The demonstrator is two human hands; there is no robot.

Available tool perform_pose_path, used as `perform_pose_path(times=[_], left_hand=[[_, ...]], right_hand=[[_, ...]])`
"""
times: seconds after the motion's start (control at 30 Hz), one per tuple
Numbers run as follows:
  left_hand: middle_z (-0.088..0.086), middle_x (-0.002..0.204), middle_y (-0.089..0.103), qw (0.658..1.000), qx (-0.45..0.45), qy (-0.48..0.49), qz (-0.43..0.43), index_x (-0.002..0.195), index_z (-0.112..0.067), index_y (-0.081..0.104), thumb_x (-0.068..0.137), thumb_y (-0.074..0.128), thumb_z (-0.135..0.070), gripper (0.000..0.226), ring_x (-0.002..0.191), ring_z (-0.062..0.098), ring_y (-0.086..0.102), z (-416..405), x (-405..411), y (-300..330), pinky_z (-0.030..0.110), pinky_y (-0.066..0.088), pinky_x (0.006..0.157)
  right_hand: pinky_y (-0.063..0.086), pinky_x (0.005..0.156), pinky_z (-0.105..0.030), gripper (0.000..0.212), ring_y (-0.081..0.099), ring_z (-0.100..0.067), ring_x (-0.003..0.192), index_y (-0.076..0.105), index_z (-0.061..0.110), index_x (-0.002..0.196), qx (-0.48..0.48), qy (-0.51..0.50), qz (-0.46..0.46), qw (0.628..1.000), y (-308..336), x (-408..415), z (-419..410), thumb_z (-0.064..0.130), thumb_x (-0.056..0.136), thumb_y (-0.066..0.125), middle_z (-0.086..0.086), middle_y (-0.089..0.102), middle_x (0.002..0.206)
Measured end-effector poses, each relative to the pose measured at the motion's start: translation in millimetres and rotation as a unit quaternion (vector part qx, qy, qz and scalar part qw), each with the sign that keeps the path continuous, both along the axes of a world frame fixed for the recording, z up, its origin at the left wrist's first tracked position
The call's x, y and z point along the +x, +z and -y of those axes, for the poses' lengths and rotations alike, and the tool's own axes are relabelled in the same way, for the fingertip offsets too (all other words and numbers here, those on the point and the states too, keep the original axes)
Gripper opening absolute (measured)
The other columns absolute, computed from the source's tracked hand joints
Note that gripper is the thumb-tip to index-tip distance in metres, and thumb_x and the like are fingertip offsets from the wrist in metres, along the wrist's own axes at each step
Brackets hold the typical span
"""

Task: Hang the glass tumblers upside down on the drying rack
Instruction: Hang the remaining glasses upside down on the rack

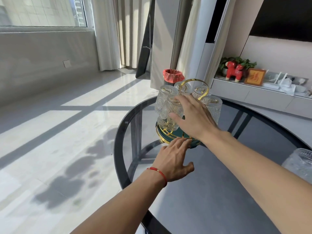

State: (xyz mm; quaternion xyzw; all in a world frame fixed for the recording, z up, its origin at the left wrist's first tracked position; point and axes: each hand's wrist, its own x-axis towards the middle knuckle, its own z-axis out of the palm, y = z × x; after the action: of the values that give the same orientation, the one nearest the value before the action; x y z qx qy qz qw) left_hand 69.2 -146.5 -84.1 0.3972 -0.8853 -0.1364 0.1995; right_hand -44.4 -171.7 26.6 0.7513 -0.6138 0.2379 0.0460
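Note:
A drying rack with a green and gold round base (166,135) and a gold loop handle (194,81) stands on the round glass table (219,191). Several ribbed glass tumblers hang on it upside down. My right hand (194,118) is spread over the nearest tumbler (173,109), thumb on its side and fingers by its top; a firm grip is unclear. My left hand (174,157) rests on the table with its fingertips touching the rack's base. Another ribbed glass piece (299,163) stands at the table's right edge.
The table's dark rim (119,149) curves close to the rack on the left, with floor beyond. A bin with a red bag (173,76) stands behind the rack. A low white shelf (263,93) with a red figure and clutter runs along the right.

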Motion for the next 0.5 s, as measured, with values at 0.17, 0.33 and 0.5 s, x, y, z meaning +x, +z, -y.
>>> perform_pose_path(times=[0.17, 0.33, 0.5], left_hand=[[0.007, 0.127, 0.062, 0.995, -0.023, -0.020, -0.096, 0.134, -0.014, 0.056, 0.089, 0.062, -0.028, 0.047, 0.113, 0.028, 0.056, -12, -16, 8, 0.040, 0.047, 0.096], [0.006, 0.141, 0.056, 0.989, -0.026, -0.071, -0.128, 0.136, -0.017, 0.055, 0.091, 0.064, -0.027, 0.047, 0.122, 0.024, 0.059, -28, -47, 17, 0.033, 0.050, 0.097], [0.005, 0.149, 0.050, 0.988, -0.003, -0.115, -0.103, 0.144, -0.019, 0.046, 0.092, 0.063, -0.028, 0.055, 0.125, 0.026, 0.056, -46, -81, 20, 0.040, 0.052, 0.103]], right_hand=[[0.041, 0.109, -0.040, 0.045, 0.052, -0.029, 0.126, 0.056, 0.007, 0.136, -0.111, 0.015, 0.022, 0.993, -20, -32, -49, 0.019, 0.092, 0.061, -0.012, 0.055, 0.137], [0.045, 0.105, -0.040, 0.045, 0.055, -0.027, 0.122, 0.056, 0.006, 0.125, -0.091, -0.029, 0.072, 0.993, -61, -86, -122, 0.006, 0.082, 0.068, -0.010, 0.055, 0.130], [0.043, 0.097, -0.034, 0.041, 0.055, -0.020, 0.110, 0.061, 0.011, 0.117, -0.085, -0.125, 0.136, 0.979, -80, -142, -176, -0.001, 0.079, 0.071, -0.003, 0.057, 0.117]])
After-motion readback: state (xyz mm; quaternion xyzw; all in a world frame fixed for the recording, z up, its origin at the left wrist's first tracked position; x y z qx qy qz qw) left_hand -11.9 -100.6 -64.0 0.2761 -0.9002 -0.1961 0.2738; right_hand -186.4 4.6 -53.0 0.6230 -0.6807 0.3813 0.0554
